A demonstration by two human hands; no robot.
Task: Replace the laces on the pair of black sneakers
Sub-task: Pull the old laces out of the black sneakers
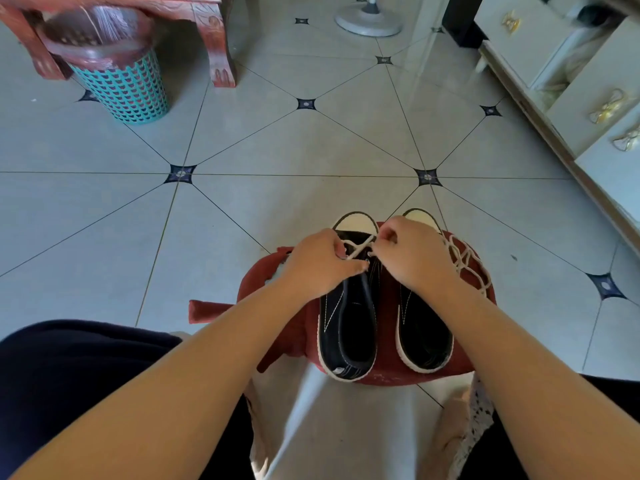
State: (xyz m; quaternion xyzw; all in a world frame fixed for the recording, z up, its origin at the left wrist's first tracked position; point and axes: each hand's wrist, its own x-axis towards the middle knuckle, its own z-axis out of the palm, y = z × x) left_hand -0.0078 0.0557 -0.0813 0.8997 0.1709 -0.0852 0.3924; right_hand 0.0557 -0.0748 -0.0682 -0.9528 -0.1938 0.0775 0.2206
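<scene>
The two black sneakers (424,336) sit mid red cushion (298,327), and the left hand (322,261) and right hand (412,254) each pinch the white lace (358,249) at the left sneaker (346,332) front holes, so I think its ends must next poke through higher holes.

Setting: a room in a home. Indicators: glossy tiled floor (311,140) with dark diamond insets; lined teal plastic wastebasket (128,88) beneath carved red wooden furniture (214,39); pedestal fan base (369,20); white drawers (585,74) with gold bow-shaped handles (607,107).
</scene>
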